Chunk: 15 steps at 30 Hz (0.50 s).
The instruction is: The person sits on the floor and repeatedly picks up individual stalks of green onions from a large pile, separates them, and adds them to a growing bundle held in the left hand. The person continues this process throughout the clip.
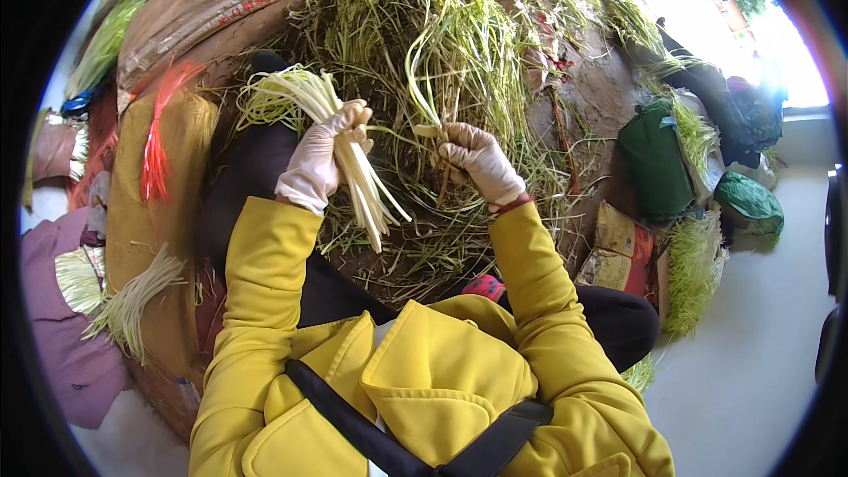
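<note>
My left hand (323,152), in a pale thin glove, grips a bundle of chive-like greens (361,175). Their white stems point down to the right, and the leafy ends (278,93) droop over my dark-trousered knee. In my gloved right hand (474,159) a few loose strands (419,79) are pinched near their lower ends, with the leaves arching upward. Both hands are raised over a big tangled heap of the same greens (411,6), green and straw-coloured. What lies under my right fingers is partly hidden.
On the left, a tan padded block (159,172) bears red plastic strands (161,139) and a small bunch of stems (136,305). To the right sit green-wrapped bundles (656,159) and a printed carton (616,248). Another person's dark-clothed leg (702,93) shows at upper right.
</note>
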Motion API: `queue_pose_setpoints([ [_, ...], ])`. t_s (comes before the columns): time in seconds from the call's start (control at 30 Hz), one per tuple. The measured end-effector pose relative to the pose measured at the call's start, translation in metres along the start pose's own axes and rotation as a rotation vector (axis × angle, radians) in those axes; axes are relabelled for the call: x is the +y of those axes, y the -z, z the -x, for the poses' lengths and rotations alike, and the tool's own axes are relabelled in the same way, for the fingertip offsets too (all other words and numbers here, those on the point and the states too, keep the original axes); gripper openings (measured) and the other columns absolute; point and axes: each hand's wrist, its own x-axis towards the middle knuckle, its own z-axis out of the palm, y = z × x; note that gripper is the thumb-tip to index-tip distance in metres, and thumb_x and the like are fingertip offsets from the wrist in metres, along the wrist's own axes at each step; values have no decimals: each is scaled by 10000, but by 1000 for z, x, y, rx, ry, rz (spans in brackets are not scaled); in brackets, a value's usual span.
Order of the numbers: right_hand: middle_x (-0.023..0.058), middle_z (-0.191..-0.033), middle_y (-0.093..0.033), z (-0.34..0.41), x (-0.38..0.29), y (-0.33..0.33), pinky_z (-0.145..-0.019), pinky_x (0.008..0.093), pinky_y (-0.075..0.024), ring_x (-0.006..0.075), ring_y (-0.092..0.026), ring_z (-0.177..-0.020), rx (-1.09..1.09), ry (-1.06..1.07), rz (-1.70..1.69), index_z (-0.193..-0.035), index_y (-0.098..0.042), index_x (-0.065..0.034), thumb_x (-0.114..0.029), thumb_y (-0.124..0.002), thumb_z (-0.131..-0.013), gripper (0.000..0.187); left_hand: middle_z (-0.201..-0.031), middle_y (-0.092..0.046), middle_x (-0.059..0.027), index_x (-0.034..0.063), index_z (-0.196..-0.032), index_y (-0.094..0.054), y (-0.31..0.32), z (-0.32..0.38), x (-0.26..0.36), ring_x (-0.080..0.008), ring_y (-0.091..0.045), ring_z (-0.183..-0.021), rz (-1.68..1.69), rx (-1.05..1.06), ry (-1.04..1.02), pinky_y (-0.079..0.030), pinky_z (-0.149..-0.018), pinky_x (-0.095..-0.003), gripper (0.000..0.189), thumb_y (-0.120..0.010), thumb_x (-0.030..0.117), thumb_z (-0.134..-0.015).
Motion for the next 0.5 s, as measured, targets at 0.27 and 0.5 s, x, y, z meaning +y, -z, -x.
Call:
queue_pose_setpoints([
  [0.27, -25, -789, -631, 1, 21, -38, -498, 188, -430, 30, -486, -570, -15, 7, 329, -1107, -651, -38, -44, -648, -864, 243, -900, -665, -71, 37, -1071, -595, -1, 1, -12, -93, -559, -621, -166, -27, 62, -509, -592, -280, 223, -641, 107, -864],
  [0.5, 12, -717, -654, -15, 29, -51, -445, 181, -413, 49, -514, -485, 248, -8, -23, -944, -674, -34, -138, -674, -862, 131, -862, -662, -96, 0, -1022, -597, -13, 6, -22, -159, -648, -702, -167, -15, -154, -538, -586, -240, 225, -641, -33, -805],
])
